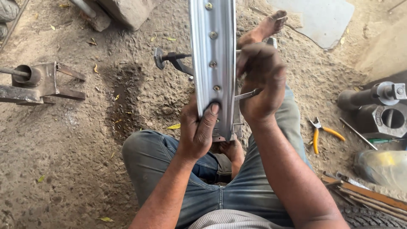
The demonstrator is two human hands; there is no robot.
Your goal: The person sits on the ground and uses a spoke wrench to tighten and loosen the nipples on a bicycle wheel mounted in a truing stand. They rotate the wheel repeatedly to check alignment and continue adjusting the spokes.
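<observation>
The person sits on bare dirt ground (76, 161) in blue jeans (157, 157), both forearms reaching forward from the bottom edge. The left hand (196, 131) grips the near end of an upright silver wheel rim (213, 55), thumb pressed flat on its outer face and fingers wrapped behind. The right hand (259, 80) sits just beside the rim's right edge, fingers curled around a thin spoke (248, 94) that sticks out sideways. The rim stands edge-on between the knees, running away to the top edge. Beyond it a bare foot (265, 27) rests on the ground. To the right lie yellow-handled pliers (323, 132), well apart.
</observation>
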